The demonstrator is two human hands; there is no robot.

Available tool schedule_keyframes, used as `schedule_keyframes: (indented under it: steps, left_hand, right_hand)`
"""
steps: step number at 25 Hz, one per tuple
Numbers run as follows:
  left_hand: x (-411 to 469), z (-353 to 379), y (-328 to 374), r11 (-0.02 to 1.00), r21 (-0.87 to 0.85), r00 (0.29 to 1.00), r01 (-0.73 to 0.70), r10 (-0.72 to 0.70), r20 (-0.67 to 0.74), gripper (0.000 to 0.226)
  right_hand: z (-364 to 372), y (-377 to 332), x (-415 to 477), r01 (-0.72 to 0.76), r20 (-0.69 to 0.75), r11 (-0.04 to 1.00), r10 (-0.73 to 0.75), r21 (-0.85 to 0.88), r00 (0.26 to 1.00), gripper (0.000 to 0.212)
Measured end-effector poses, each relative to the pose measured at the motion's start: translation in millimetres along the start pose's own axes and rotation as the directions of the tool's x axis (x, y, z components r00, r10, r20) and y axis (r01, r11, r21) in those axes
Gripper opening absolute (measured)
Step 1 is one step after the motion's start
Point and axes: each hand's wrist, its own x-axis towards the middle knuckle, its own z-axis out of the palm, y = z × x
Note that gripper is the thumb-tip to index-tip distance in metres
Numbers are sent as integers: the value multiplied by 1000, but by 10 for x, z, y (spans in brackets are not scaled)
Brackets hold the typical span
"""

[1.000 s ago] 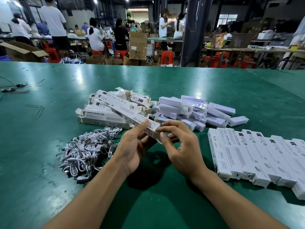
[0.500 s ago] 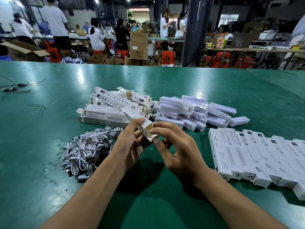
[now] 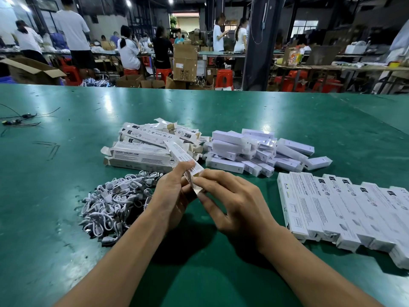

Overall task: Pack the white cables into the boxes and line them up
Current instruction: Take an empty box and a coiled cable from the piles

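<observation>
1. Green table top (image 3: 55, 229) fills the near view, and behind it lies a busy workshop with people at benches, red stools and brown cartons.
2. We hold one slim box (image 3: 181, 156) above the table, near the middle. Our left hand (image 3: 170, 196) grips its near part, thumb on top and fingers curled beneath. Our right hand (image 3: 241, 207) pinches the open flap at the near end.
3. The long axis of the box runs from that flap at our fingertips away and slightly left, toward the heap of empty boxes (image 3: 137, 151) on the far side. The mouth therefore faces us, on the right hand's side.
4. The pile of white cables (image 3: 110, 202) lies on the table to the left, just beside our left wrist and well apart from the right hand. We cannot tell whether a cable already sits inside the box.
5. If none does, we judge that the left hand is the nearer one to fetch it, yet it carries the box. One hand must let go, and the cable must travel right to reach the mouth.
6. The row of packed boxes (image 3: 327, 209) lies to the right, side by side, their long axes running near to far. Our right hand is the nearer one, and the box needs only a small turn to match them.
</observation>
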Motion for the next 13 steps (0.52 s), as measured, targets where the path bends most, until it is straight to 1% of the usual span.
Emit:
schedule_keyframes:
  steps: [3, 6, 9, 11, 13]
  left_hand:
    - [6, -2, 9, 1000, 5, 1000, -1, 1, -19, 18]
    - [-7, -11, 29, 1000, 12, 1000, 24, -24, -13, 17]
    - [-16, -28, 63, 997, 27, 997, 75, -75, 0, 27]
    - [-23, -16, 69, 996, 23, 996, 85, -86, 16, 23]
    - [-32, 12, 56, 997, -10, 996, 79, -79, 42, 20]
  right_hand:
    - [-16, 2, 0, -2, 18, 999, 3, -42, 1000, 27]
    - [-39, 26, 3, 44, 61, 994, -38, -104, 997, 35]
    - [-45, 54, 15, 83, 86, 987, -71, -138, 994, 36]
    - [-44, 81, 14, 73, 56, 990, -67, -118, 996, 33]
    - [-34, 94, 2, 4, 24, 999, -3, -44, 1000, 31]
